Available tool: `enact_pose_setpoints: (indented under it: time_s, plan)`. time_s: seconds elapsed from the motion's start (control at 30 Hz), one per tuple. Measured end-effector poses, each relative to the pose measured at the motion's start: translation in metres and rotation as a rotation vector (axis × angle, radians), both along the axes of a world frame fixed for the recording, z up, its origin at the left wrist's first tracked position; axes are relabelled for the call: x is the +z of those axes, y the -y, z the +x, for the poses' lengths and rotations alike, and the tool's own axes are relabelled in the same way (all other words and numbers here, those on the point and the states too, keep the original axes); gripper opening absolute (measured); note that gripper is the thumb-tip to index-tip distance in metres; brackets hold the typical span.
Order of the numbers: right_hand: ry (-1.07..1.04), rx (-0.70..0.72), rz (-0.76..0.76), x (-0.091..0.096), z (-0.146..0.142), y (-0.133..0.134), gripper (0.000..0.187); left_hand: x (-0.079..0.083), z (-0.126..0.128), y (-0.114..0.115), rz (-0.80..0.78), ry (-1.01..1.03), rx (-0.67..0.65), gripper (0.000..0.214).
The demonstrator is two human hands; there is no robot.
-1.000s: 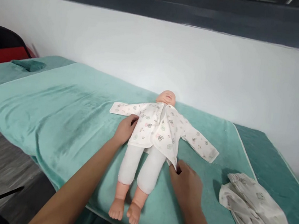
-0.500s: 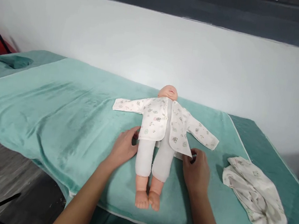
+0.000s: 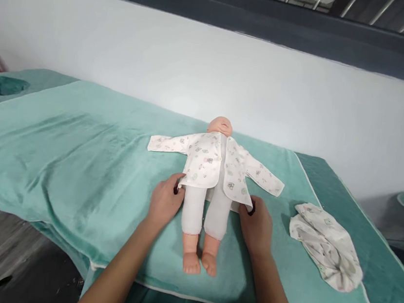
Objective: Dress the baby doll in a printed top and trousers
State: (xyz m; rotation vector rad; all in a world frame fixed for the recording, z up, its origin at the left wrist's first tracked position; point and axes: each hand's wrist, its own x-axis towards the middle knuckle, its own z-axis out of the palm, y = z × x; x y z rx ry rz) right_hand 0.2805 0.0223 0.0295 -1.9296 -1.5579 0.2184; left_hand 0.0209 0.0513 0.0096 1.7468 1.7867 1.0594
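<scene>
A baby doll [image 3: 221, 126] lies on its back, feet towards me, on a green cover [image 3: 103, 178]. It wears a white printed baby jacket [image 3: 203, 159], unfastened down the front, with both sleeves spread out to the sides. Beneath the jacket its body and upper legs are white, and the lower legs and feet are bare. My left hand [image 3: 166, 199] pinches the jacket's lower hem at the left side. On the right, my right hand [image 3: 257, 222] grips the opposite lower corner of the jacket, pulled slightly outward.
A crumpled white printed cloth garment [image 3: 326, 245] lies on the cover to the right. Behind the bed stands a white wall [image 3: 144, 51] under a dark window frame [image 3: 294, 30]. Darker green fabric [image 3: 344, 188] shows at the right end.
My left hand has closed on the jacket's left hem, lifting its edge a little. My right hand stays at the right corner. The camera view has shifted slightly right and up.
</scene>
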Motion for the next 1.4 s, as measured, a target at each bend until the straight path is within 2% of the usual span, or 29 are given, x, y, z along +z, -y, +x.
enact_pose_setpoints:
  time_s: [0.1,0.2,0.37,0.5,0.67,0.77,0.87,1.0,1.13,1.2,1.3,1.4]
  plan:
    - [0.041,0.139,0.272,-0.003,-0.001,-0.002,0.040,-0.001,0.000,0.001,0.042,0.000,0.009,0.036]
    - [0.112,0.336,0.392,-0.001,-0.004,-0.009,0.048,0.000,0.001,0.002,0.142,0.038,0.002,0.032]
    - [0.111,0.505,0.415,0.013,-0.025,-0.027,0.049,0.003,0.002,0.006,0.212,0.092,-0.037,0.020]
    - [0.166,0.617,0.401,0.019,-0.042,-0.032,0.045,0.001,0.000,0.008,0.174,0.160,0.075,0.010]
    - [0.154,0.701,0.387,0.019,-0.028,-0.017,0.039,-0.003,-0.004,0.005,0.204,0.239,0.032,0.017]
    - [0.052,0.782,0.364,0.019,-0.014,-0.007,0.036,-0.006,-0.007,-0.008,0.168,0.283,0.066,0.018]
    - [-0.120,0.659,0.339,0.018,-0.004,-0.011,0.033,-0.008,-0.011,-0.030,0.130,0.265,0.090,0.021]
    - [-0.245,0.308,0.278,0.014,0.018,-0.047,0.040,-0.009,-0.022,-0.064,0.143,0.179,0.109,0.024]
    - [-0.026,0.031,0.280,-0.002,0.066,-0.091,0.063,-0.008,-0.042,-0.087,0.127,0.093,0.177,0.029]
    - [0.068,-0.092,0.206,-0.013,0.092,-0.102,0.072,-0.007,-0.054,-0.094,0.104,0.059,0.256,0.033]
    - [0.168,-0.188,0.084,-0.025,0.121,-0.106,0.069,-0.006,-0.067,-0.099,0.059,0.022,0.390,0.040]
    - [0.104,-0.185,0.051,-0.024,0.133,-0.106,0.053,-0.008,-0.073,-0.102,0.047,0.020,0.440,0.045]
